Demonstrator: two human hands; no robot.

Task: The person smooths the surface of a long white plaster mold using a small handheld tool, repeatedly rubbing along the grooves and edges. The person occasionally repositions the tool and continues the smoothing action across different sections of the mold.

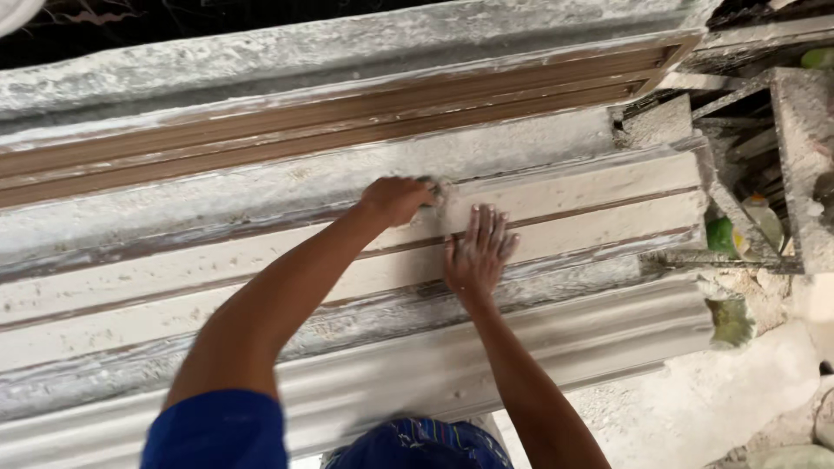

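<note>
The left hand (395, 200) is closed in a fist around a small greyish pad or sponge (437, 193), only its edge showing past the knuckles, pressed onto the pale moulding (591, 187); just to its right and a little nearer the body, the right hand (478, 252) lies open, palm down and fingers spread, flat on the same plastered profile, holding nothing. Both rest on the stepped faces of the long moulding, which runs well away to either side of the hands; beyond the left hand, farther from the body, lie a rough grey band and then a brown wooden frame (347, 117) caked in white.

The likely trouble: the pad, pressed hard at a step's edge, could chip or round the crisp ridge; the bracing palm could smear or dent the surface if it is not yet set, which cannot be told here; white dust already coats the fingers, so a slip of the flat hand along the slope seems possible. Far off to the right of the right hand, a cluttered rack (804, 148) with green bottles (721, 234) stands apart, too distant to snag.
</note>
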